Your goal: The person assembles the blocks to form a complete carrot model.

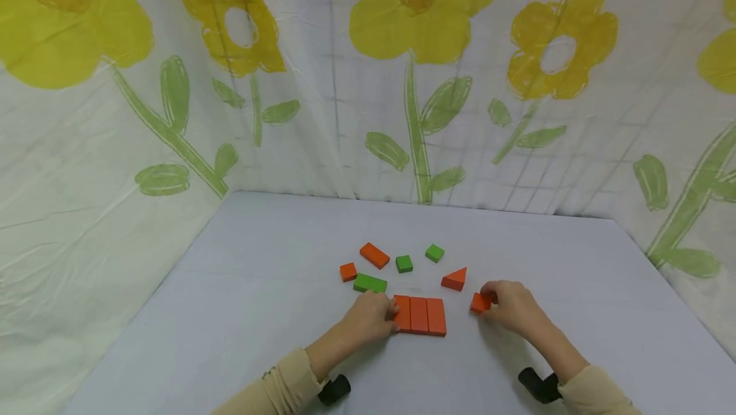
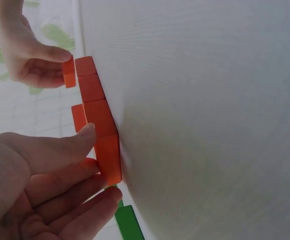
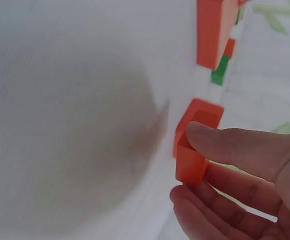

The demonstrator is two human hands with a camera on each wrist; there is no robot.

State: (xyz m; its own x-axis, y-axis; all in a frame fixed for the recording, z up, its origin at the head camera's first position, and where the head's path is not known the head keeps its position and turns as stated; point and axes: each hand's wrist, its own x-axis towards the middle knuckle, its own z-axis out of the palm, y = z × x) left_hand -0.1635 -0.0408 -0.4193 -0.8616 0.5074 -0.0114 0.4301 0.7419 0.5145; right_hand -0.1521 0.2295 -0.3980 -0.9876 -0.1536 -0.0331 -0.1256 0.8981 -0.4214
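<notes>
Three orange rectangular blocks (image 1: 419, 316) lie side by side in a flat row on the table. At the row's left end is my left hand (image 1: 368, 318), its thumb and fingers pinching the leftmost block (image 2: 108, 157) across its ends. To the right of the row, my right hand (image 1: 514, 306) pinches a small orange block (image 3: 191, 164) between thumb and fingers, low over the table. Just beyond that block stands an orange triangular block (image 1: 453, 279). Part of the leftmost block is covered by the left fingers in the head view.
Behind the row lie a green rectangular block (image 1: 370, 283), an orange cube (image 1: 348, 272), an orange rectangular block (image 1: 375, 255) and two small green blocks, one nearer (image 1: 404, 264) and one farther right (image 1: 434, 253). A flower-printed curtain (image 1: 322, 115) hangs behind the white table (image 1: 230, 287).
</notes>
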